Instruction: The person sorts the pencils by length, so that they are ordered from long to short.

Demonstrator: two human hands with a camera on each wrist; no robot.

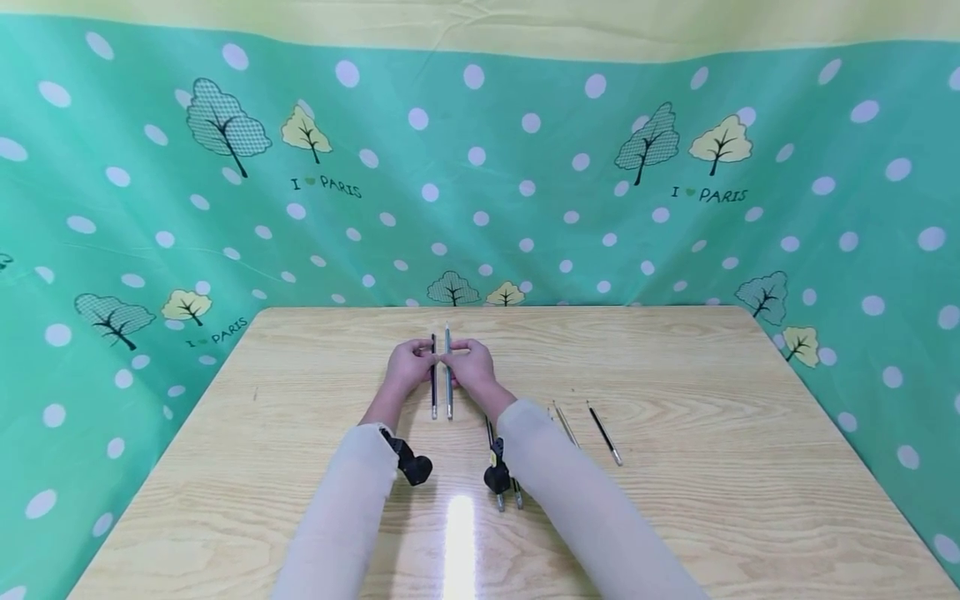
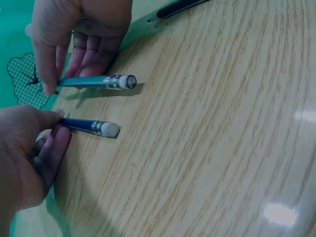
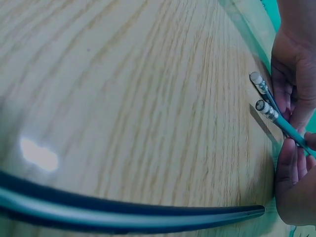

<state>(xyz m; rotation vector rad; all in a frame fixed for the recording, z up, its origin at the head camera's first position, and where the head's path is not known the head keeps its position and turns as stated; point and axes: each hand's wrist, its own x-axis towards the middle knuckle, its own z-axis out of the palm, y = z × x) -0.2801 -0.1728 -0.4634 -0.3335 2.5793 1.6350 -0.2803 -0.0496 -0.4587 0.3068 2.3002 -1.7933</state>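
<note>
Nearest, under the right sleeve (image 1: 600,517), two pencils poke out their eraser ends, side by side on the table (image 1: 262,500); a tan pencil (image 1: 567,424) and a black pencil (image 1: 604,434) lie slanted to the right of that arm. Farther on, the left hand (image 1: 408,367) pinches a dark pencil (image 1: 433,396) and the right hand (image 1: 474,368) pinches a blue-green pencil (image 1: 449,398), thumbs close together between them. Both stand nearly parallel with a narrow gap, erasers toward the person and about level, the blue-green tip reaching farther out; whether they touch the table I cannot tell. To compare them well, I would keep the eraser ends level, the shafts parallel and the pinch light, so neither rolls or tilts. Behind the table hangs a spotted green curtain (image 1: 528,208).
</note>
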